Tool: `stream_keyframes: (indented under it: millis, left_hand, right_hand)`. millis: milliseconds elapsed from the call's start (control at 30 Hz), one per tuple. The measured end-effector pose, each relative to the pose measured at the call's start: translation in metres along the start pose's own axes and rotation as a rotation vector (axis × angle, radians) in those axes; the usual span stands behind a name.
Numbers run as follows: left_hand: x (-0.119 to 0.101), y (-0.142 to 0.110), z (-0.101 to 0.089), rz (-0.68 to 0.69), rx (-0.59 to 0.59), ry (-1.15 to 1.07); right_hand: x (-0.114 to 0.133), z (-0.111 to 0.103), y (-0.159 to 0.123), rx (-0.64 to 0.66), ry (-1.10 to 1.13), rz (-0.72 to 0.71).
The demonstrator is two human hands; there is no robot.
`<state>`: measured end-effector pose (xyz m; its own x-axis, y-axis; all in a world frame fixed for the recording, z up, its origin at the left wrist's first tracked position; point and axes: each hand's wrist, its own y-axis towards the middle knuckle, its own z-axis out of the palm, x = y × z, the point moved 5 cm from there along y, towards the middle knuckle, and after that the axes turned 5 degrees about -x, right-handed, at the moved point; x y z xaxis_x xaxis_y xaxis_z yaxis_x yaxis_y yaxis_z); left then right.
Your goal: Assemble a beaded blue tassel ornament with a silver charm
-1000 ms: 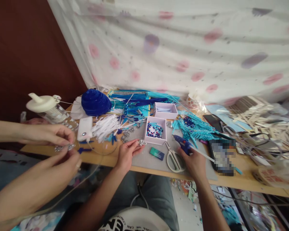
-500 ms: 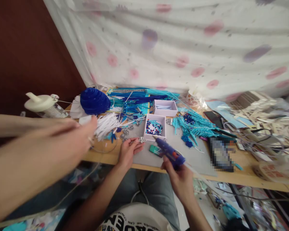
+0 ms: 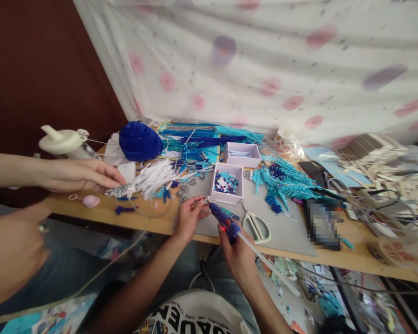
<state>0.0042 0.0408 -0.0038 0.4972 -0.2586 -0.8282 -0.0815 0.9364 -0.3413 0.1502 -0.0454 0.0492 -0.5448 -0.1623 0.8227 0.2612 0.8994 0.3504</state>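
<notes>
My left hand (image 3: pixel 188 217) pinches a small silver ornament (image 3: pixel 208 200) over the grey mat (image 3: pixel 285 227) at the table's front edge. My right hand (image 3: pixel 237 253) grips a blue glue gun (image 3: pixel 223 220), its nozzle pointing up and left and touching or almost touching the ornament. A glue stick juts from the gun's back toward the lower right. A white box of blue beads (image 3: pixel 229 184) stands just behind the ornament.
Another person's hands (image 3: pixel 80 175) at the left hold a silver piece by white tassels (image 3: pixel 156 177). White-handled scissors (image 3: pixel 256 225), teal feather pieces (image 3: pixel 282 183), a dark blue dome (image 3: pixel 139 140), a phone (image 3: pixel 322 225) and wooden sticks (image 3: pixel 376 162) crowd the table.
My right hand lifted the glue gun off the mat and brought it left, to the ornament in my left hand. The other person's hands moved apart, one to the tassels.
</notes>
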Motion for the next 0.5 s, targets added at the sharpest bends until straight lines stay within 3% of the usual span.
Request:
stream_keyframes:
  millis: [500]
  left_hand:
    - [0.0016, 0.0, -0.0009, 0.028, 0.013, 0.022]
  right_hand:
    - [-0.0044, 0.0025, -0.0022, -0.015, -0.024, 0.001]
